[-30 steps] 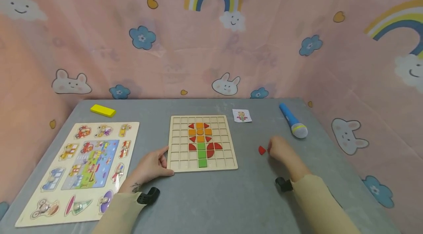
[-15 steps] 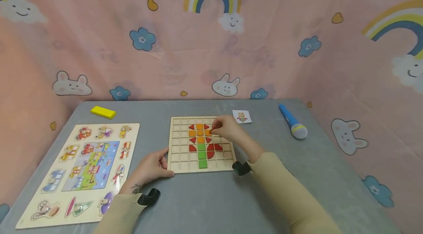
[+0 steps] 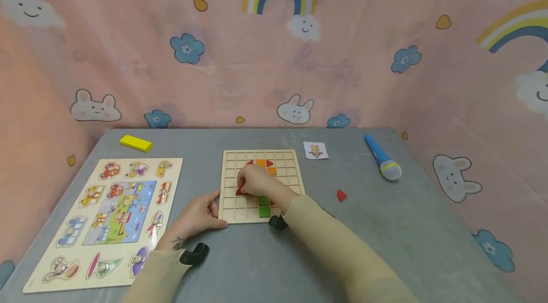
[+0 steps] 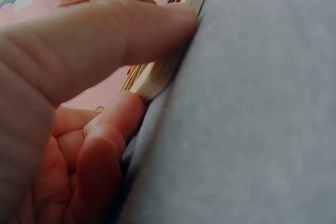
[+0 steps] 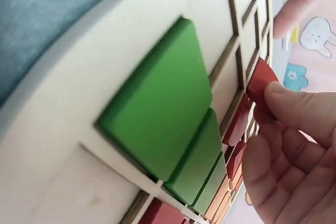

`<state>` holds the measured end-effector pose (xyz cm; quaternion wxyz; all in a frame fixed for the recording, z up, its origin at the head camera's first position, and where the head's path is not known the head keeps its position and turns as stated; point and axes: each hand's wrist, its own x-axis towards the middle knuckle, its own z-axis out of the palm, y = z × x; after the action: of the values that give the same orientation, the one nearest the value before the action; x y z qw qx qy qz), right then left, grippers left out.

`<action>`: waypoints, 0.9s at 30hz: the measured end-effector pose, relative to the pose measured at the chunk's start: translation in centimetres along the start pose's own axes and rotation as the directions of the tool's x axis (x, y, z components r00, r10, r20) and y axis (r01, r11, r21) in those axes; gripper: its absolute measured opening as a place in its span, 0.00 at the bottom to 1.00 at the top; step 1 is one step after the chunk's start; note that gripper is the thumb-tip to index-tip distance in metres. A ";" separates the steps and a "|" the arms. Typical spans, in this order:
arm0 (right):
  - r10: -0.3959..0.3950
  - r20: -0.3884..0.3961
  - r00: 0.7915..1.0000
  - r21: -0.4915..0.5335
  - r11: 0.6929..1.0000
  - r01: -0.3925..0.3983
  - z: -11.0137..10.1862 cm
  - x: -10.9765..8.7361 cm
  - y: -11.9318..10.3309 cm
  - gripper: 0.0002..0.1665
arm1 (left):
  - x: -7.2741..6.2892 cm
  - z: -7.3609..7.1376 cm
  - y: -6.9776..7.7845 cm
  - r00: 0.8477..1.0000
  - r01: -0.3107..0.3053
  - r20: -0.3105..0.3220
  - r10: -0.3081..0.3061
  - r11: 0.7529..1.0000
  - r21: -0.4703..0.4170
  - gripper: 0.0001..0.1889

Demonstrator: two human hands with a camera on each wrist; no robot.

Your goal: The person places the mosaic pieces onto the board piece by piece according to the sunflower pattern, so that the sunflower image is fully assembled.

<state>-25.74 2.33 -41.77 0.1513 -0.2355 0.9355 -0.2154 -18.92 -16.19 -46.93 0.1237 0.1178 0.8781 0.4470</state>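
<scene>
The square wooden grid board (image 3: pixel 293 162) lies mid-table with orange, red and green pieces set in its cells. My left hand (image 3: pixel 199 216) holds its near left corner, thumb on the near edge and fingers against the left side. Over the left half of the board, my right hand (image 3: pixel 262 183) pinches a red curved-edged piece (image 5: pixel 262 80) between thumb and fingers. That piece is tilted just at a cell beside another red piece (image 5: pixel 239 121). A column of green squares (image 5: pixel 163 103) is close by. The right hand and wrist hide several pieces in the head view.
A loose red piece (image 3: pixel 341 195) lies right of the board. Behind it are a small pattern card (image 3: pixel 316 150) and a blue toy microphone (image 3: pixel 382 158). A large picture knob puzzle (image 3: pixel 34 285) takes up the left side, with a yellow block (image 3: pixel 136 143) behind it.
My right hand has moved left from the table's right side, across the board's upper right, to its left half, carrying a red piece. My left hand has stayed at the corner.
</scene>
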 end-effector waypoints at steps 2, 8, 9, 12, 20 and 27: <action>0.008 -0.003 1.000 -0.048 0.999 -0.008 0.1 0.0 -0.1 0.06 | 0.0 0.0 0.0 1.000 0.006 -0.003 -0.006 1.000 0.000 0.49; 0.019 -0.005 1.000 -0.195 0.981 -0.019 0.3 -0.3 -0.6 0.07 | 0.0 0.1 0.2 1.000 0.006 -0.013 -0.005 1.000 0.005 0.49; 0.021 -0.002 1.000 -0.214 0.977 -0.020 0.4 -0.3 -0.7 0.08 | 0.0 0.1 0.2 1.000 0.001 -0.014 -0.001 1.000 0.007 0.49; 0.025 0.001 1.000 -0.236 0.971 -0.024 0.5 -0.5 -0.8 0.09 | 0.0 0.2 0.2 1.000 -0.007 -0.017 0.007 1.000 0.010 0.49; 0.135 -0.114 0.984 -0.079 0.986 -0.145 -2.3 -3.3 1.3 0.13 | 0.1 0.4 0.1 1.000 0.009 -0.010 -0.009 1.000 -0.019 0.49; 0.374 -0.183 0.909 -0.012 0.924 -0.382 -6.9 -8.1 9.1 0.14 | 0.0 0.1 0.0 1.000 0.029 -0.010 -0.029 0.999 -0.040 0.49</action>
<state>-25.00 15.95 -38.69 0.1008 -0.0337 0.9779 -0.1798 -18.89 -16.09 -46.98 0.1280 0.1002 0.8713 0.4630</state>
